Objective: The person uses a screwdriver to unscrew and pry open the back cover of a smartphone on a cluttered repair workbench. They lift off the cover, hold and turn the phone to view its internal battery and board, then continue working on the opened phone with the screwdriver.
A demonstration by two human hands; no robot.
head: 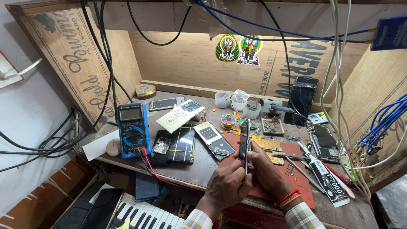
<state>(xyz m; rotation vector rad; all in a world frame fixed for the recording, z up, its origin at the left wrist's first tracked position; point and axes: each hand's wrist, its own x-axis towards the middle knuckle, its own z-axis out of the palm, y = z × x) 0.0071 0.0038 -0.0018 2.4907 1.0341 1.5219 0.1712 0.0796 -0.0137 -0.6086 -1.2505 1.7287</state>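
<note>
Both hands, left hand [227,186] and right hand [266,171], clamp phone [247,146] edge-on above cluttered table [203,169]; slip risks drop, cracked screen.

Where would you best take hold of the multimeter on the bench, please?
Grip the multimeter by its two long blue edges, near the middle, coming down from above. It lies flat on its back, face up, so the sides are free. Keep off the lower end, where red and black leads plug in, and mind the phone close on its right.
</note>
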